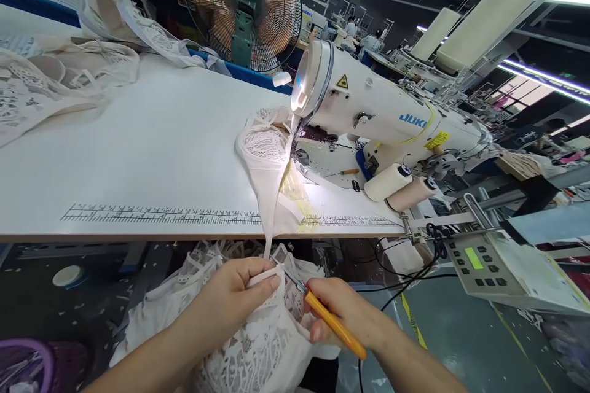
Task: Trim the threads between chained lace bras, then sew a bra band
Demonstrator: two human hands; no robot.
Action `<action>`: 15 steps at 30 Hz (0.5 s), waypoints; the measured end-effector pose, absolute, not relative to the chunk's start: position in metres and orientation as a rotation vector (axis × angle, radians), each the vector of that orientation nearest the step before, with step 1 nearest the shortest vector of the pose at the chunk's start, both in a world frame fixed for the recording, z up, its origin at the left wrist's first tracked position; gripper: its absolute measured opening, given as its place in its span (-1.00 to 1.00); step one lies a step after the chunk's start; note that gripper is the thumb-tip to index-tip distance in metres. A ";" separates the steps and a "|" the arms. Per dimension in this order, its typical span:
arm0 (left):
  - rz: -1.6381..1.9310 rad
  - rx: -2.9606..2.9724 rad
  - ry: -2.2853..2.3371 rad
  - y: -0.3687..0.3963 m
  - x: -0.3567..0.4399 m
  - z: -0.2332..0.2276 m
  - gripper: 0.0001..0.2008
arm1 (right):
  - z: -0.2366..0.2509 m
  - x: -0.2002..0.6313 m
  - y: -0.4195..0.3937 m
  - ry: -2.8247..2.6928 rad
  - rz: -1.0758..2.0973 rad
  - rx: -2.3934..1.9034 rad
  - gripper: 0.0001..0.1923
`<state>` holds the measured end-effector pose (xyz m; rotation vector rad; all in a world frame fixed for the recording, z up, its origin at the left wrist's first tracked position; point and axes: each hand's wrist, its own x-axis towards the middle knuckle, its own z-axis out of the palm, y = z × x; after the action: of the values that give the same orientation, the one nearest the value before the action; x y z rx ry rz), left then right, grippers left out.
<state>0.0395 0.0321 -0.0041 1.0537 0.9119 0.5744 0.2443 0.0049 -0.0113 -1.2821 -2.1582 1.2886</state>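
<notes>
Below the front edge of the table, my left hand (pixel 244 291) is closed, pinching the white edge of a lace bra between thumb and fingers. My right hand (pixel 338 313) is wrapped round an orange-handled tool (pixel 332 323), which looks like a seam ripper. Its slim metal shaft points up and left, and the tip is close to my left fingertips at the fabric. White lace bras (pixel 262 344) lie bunched under both hands. From my left hand a narrow band rises to a bra (pixel 263 153) at the needle of the sewing machine (pixel 364 92).
Several bra pieces (pixel 59 80) lie on the table's left. A fan (pixel 242 6) stands behind. Two thread cones (pixel 388 182) and a wooden-handled tool (pixel 349 171) sit by the machine. A control panel (pixel 483 264) juts out at right. A purple basket (pixel 27 356) stands lower left.
</notes>
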 end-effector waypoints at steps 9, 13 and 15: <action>0.605 1.178 0.982 0.033 0.041 0.000 -0.70 | -0.016 0.247 0.005 -2.232 1.110 -1.445 -0.40; 0.633 1.220 1.005 0.032 0.042 0.003 -0.72 | -0.014 0.248 0.008 -2.238 1.096 -1.452 -0.35; 0.649 1.270 1.031 0.032 0.042 0.002 -0.73 | -0.012 0.249 0.009 -2.186 1.156 -1.399 -0.33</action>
<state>0.0422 0.0315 0.0023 1.2704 1.0309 0.6485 0.2488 0.0087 -0.0116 -1.3989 -2.1857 1.1555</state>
